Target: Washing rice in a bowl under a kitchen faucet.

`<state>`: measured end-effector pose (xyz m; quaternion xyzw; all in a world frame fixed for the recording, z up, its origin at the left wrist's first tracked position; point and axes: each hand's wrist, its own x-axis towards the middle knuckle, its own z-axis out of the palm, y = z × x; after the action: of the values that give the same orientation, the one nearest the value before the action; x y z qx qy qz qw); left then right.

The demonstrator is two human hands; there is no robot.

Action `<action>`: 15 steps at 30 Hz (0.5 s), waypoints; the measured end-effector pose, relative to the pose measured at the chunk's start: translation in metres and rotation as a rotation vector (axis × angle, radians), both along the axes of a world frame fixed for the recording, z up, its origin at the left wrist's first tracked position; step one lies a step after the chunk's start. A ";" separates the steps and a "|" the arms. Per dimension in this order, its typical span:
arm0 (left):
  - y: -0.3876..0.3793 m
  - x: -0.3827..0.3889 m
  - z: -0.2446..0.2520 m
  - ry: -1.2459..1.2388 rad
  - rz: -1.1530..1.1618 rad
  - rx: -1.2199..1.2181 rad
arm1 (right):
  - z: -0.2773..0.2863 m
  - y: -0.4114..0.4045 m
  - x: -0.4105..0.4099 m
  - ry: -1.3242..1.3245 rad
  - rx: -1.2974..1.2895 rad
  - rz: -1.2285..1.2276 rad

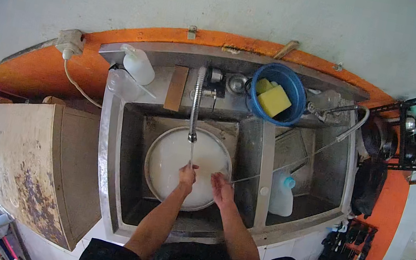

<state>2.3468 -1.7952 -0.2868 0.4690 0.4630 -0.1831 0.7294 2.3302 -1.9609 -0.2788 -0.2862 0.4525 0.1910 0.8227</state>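
Observation:
A large round metal basin (147, 169) sits in the left sink bowl, filled with cloudy whitish liquid. Above it hangs a spring-hose faucet (197, 103), and a thin stream of water runs from its nozzle onto my left hand (187, 176). The fingers of that hand are partly bent, and their undersides are hidden. My right hand (222, 189) is over the basin's right side, palm turned inward, fingers loosely apart and nothing in them. A small gap separates the two hands.
A blue bucket (254, 106) with yellow sponges (275, 101) stands on the sink's back ledge, near a white pump bottle (139, 67). In the right sink bowl (328, 172) are a translucent jug (282, 195) and a wire rack (291, 144). A worn cabinet (16, 150) stands left.

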 end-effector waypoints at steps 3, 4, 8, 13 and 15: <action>0.002 0.015 0.008 0.031 -0.103 -0.105 | -0.009 -0.012 0.002 -0.107 -0.005 -0.105; -0.002 0.019 0.017 -0.055 -0.034 -0.171 | -0.011 -0.026 -0.002 -0.235 0.144 -0.055; 0.000 0.021 0.064 -0.087 0.379 -0.635 | 0.068 -0.021 0.012 -0.051 -0.007 0.095; 0.012 0.007 0.031 -0.454 0.156 -0.739 | 0.143 -0.046 0.036 -0.258 -0.243 0.095; 0.015 0.025 0.046 -0.509 0.016 -0.429 | 0.167 -0.077 0.057 -0.374 -0.368 0.164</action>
<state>2.3719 -1.7804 -0.2411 0.3318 0.2204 -0.1474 0.9053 2.3876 -2.0381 -0.1118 -0.4969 0.2951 0.1152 0.8079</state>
